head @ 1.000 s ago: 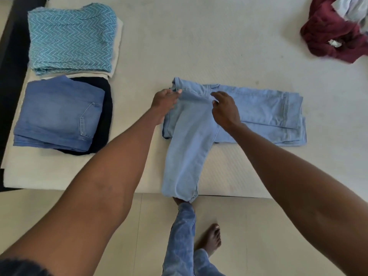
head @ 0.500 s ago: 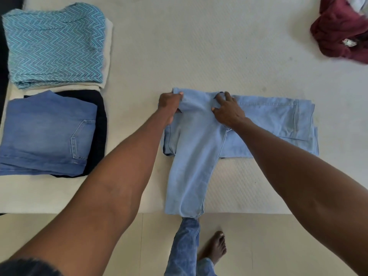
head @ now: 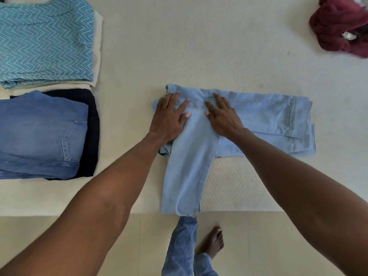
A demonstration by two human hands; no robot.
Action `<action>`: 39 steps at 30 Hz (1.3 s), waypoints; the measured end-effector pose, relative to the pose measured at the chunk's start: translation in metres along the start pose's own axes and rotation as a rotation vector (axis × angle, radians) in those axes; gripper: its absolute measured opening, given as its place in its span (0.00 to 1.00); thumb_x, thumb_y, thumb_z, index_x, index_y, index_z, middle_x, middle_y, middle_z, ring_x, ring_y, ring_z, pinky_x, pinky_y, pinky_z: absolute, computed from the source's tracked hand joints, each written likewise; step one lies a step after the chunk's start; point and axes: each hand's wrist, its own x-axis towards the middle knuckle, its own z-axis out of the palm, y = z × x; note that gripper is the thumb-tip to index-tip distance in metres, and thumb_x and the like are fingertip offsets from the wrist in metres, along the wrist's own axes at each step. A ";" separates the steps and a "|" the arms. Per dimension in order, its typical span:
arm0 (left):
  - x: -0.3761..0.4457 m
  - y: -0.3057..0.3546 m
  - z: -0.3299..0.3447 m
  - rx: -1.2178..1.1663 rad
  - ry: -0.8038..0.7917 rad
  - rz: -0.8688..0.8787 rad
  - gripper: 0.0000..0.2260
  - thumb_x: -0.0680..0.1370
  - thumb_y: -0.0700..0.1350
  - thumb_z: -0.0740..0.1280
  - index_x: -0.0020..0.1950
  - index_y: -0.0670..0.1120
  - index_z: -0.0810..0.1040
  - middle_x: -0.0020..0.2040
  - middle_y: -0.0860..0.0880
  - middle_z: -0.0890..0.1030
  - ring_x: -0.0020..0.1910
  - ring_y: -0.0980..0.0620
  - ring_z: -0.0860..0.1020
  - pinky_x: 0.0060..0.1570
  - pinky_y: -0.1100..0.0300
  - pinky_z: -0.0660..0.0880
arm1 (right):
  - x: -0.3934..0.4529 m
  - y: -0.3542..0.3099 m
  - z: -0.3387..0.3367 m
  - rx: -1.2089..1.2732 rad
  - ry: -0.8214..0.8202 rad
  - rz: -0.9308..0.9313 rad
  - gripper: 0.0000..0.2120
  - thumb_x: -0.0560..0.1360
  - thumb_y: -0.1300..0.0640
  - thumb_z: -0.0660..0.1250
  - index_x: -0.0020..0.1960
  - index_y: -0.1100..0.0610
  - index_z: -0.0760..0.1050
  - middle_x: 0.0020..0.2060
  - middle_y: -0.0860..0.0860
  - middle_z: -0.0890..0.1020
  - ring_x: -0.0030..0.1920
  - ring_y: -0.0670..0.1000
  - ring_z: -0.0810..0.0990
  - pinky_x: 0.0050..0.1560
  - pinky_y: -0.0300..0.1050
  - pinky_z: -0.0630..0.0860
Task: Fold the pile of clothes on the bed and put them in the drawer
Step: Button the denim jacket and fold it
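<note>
Pale blue jeans (head: 258, 114) lie on the cream bed (head: 199, 46), folded across to the right, with one leg (head: 187, 176) bent toward me down to the bed's edge. My left hand (head: 169, 118) rests flat on the jeans' left corner, fingers spread. My right hand (head: 223, 116) presses flat on the fold beside it, fingers apart. Neither hand grips the cloth. At the left lie folded clothes: a teal zigzag top (head: 45, 40) on a cream piece, and darker blue jeans (head: 41, 134) on a black garment (head: 92, 134).
A crumpled maroon garment (head: 338, 26) lies at the bed's far right corner. The tan floor (head: 79, 246) runs along the bed's near edge, where my bare foot (head: 213, 242) and jean-clad leg (head: 183, 246) stand.
Both hands let go of the pinched fold at the jeans' top left and now lie flat on it. The view has shifted a little closer over the bed.
</note>
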 end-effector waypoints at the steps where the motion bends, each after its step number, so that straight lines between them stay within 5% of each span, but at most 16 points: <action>1: -0.007 -0.002 0.004 0.005 -0.147 -0.003 0.28 0.82 0.59 0.47 0.77 0.47 0.65 0.77 0.40 0.63 0.77 0.39 0.59 0.75 0.46 0.52 | -0.005 0.008 0.008 -0.036 -0.077 0.023 0.27 0.84 0.43 0.47 0.81 0.46 0.47 0.80 0.52 0.42 0.80 0.54 0.40 0.78 0.58 0.47; 3: -0.016 -0.005 0.011 0.046 -0.306 -0.058 0.29 0.82 0.61 0.42 0.81 0.51 0.55 0.81 0.44 0.53 0.80 0.43 0.48 0.77 0.49 0.42 | -0.011 0.023 0.017 -0.083 -0.112 0.063 0.28 0.83 0.39 0.43 0.80 0.43 0.39 0.79 0.49 0.37 0.79 0.52 0.35 0.78 0.57 0.39; 7: -0.007 0.005 -0.006 0.032 -0.439 -0.148 0.29 0.83 0.53 0.53 0.81 0.50 0.46 0.81 0.44 0.42 0.79 0.44 0.39 0.77 0.48 0.37 | -0.010 0.007 0.020 -0.130 -0.014 0.200 0.29 0.84 0.43 0.45 0.80 0.47 0.38 0.79 0.52 0.37 0.79 0.56 0.34 0.77 0.58 0.35; 9: -0.008 0.015 -0.020 -0.088 -0.342 -0.105 0.34 0.80 0.48 0.61 0.81 0.45 0.47 0.81 0.42 0.43 0.80 0.44 0.41 0.77 0.48 0.40 | -0.018 -0.012 0.025 -0.109 0.108 0.037 0.28 0.85 0.49 0.50 0.81 0.51 0.43 0.80 0.57 0.42 0.79 0.58 0.38 0.77 0.56 0.39; 11: -0.020 0.022 -0.028 -0.144 -0.254 0.025 0.35 0.79 0.49 0.63 0.81 0.44 0.50 0.81 0.42 0.48 0.80 0.44 0.46 0.77 0.47 0.44 | -0.037 -0.010 0.036 -0.151 0.037 -0.232 0.28 0.84 0.48 0.52 0.81 0.49 0.48 0.80 0.56 0.47 0.80 0.59 0.43 0.78 0.57 0.43; 13: -0.043 0.028 -0.027 -0.153 -0.156 0.011 0.29 0.79 0.50 0.64 0.78 0.42 0.61 0.78 0.41 0.61 0.76 0.41 0.61 0.73 0.47 0.58 | -0.055 0.005 0.046 -0.200 0.062 -0.215 0.28 0.84 0.46 0.53 0.81 0.49 0.50 0.80 0.56 0.49 0.80 0.60 0.45 0.78 0.59 0.45; 15: -0.068 0.036 -0.025 -0.249 0.068 -0.260 0.18 0.79 0.50 0.65 0.64 0.40 0.72 0.63 0.41 0.75 0.60 0.40 0.74 0.59 0.47 0.72 | -0.071 0.007 0.047 -0.116 0.181 0.060 0.29 0.83 0.47 0.55 0.80 0.56 0.52 0.79 0.59 0.51 0.79 0.62 0.47 0.78 0.58 0.47; 17: -0.095 0.046 -0.025 -0.398 0.173 -0.654 0.14 0.81 0.55 0.62 0.52 0.43 0.72 0.50 0.45 0.76 0.48 0.43 0.76 0.46 0.51 0.72 | -0.092 -0.012 0.044 0.056 0.288 0.320 0.24 0.82 0.49 0.58 0.73 0.62 0.64 0.73 0.62 0.64 0.73 0.63 0.61 0.70 0.55 0.59; 20: -0.135 0.064 -0.020 -0.632 0.022 -1.022 0.24 0.81 0.63 0.57 0.44 0.43 0.75 0.43 0.46 0.79 0.43 0.45 0.76 0.42 0.53 0.71 | -0.129 -0.043 0.055 0.549 0.263 0.639 0.21 0.81 0.44 0.59 0.54 0.63 0.75 0.53 0.59 0.79 0.53 0.60 0.78 0.50 0.50 0.71; 23: -0.176 0.089 -0.018 -0.769 -0.174 -0.998 0.21 0.79 0.59 0.64 0.37 0.43 0.74 0.35 0.49 0.76 0.36 0.50 0.73 0.36 0.57 0.66 | -0.175 -0.070 0.079 0.886 0.007 0.724 0.22 0.74 0.40 0.67 0.43 0.62 0.79 0.40 0.58 0.83 0.42 0.58 0.81 0.45 0.50 0.77; 26: -0.200 0.104 -0.018 -0.834 -0.193 -0.996 0.16 0.77 0.51 0.69 0.40 0.38 0.79 0.36 0.47 0.78 0.35 0.50 0.74 0.37 0.58 0.67 | -0.206 -0.086 0.092 1.073 -0.055 0.661 0.12 0.72 0.57 0.72 0.34 0.60 0.73 0.30 0.53 0.77 0.33 0.51 0.75 0.37 0.46 0.70; 29: -0.218 0.113 -0.019 -0.932 -0.209 -1.065 0.11 0.77 0.49 0.70 0.44 0.41 0.80 0.43 0.44 0.82 0.41 0.47 0.78 0.42 0.56 0.72 | -0.227 -0.085 0.087 1.271 0.008 0.726 0.05 0.76 0.59 0.65 0.44 0.60 0.76 0.40 0.53 0.80 0.42 0.51 0.78 0.42 0.47 0.77; 32: -0.229 0.121 -0.018 -0.951 -0.321 -1.070 0.09 0.77 0.48 0.71 0.43 0.43 0.78 0.44 0.43 0.82 0.43 0.45 0.79 0.42 0.54 0.74 | -0.239 -0.071 0.085 1.266 -0.022 0.846 0.10 0.79 0.55 0.64 0.56 0.61 0.74 0.50 0.54 0.80 0.48 0.54 0.79 0.50 0.51 0.78; 36: -0.231 0.131 -0.032 -0.720 -0.352 -0.962 0.14 0.77 0.52 0.69 0.40 0.44 0.72 0.41 0.46 0.78 0.41 0.44 0.78 0.38 0.55 0.75 | -0.247 -0.055 0.070 1.225 -0.239 0.890 0.16 0.73 0.55 0.75 0.54 0.62 0.75 0.48 0.56 0.81 0.46 0.56 0.80 0.41 0.48 0.79; 39: -0.219 0.120 -0.040 -0.171 -0.059 -0.529 0.09 0.80 0.47 0.60 0.48 0.42 0.75 0.48 0.43 0.77 0.45 0.41 0.77 0.43 0.50 0.74 | -0.248 -0.040 0.063 1.127 -0.334 0.842 0.17 0.70 0.55 0.76 0.52 0.61 0.74 0.45 0.54 0.80 0.43 0.55 0.79 0.38 0.46 0.77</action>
